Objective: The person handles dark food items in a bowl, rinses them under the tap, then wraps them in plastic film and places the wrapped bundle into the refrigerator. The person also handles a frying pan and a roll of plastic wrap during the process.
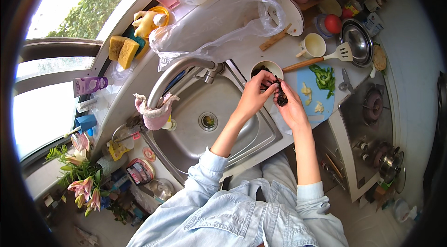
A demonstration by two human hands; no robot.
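Dark wood ear fungus (281, 98) is held between my two hands, just in front of a round bowl (276, 67). My left hand (254, 91) pinches it from the left with thumb and fingers. My right hand (291, 107) cups it from the right. More dark pieces show inside the bowl, partly hidden by my left fingers. Right of my hands, a light blue cutting board (323, 107) bears sliced green pepper (323, 79) and pieces of peeled garlic (306, 91). A slotted spatula (342, 52) with a wooden handle spans from the bowl to the metal bowls.
A steel sink (188, 132) with a curved faucet (164, 76) lies to the left. Behind the board stand a cup (312, 45) and stacked metal bowls (357, 43). A gas stove (366, 125) is at the right. A clear plastic bag (223, 34) lies along the back.
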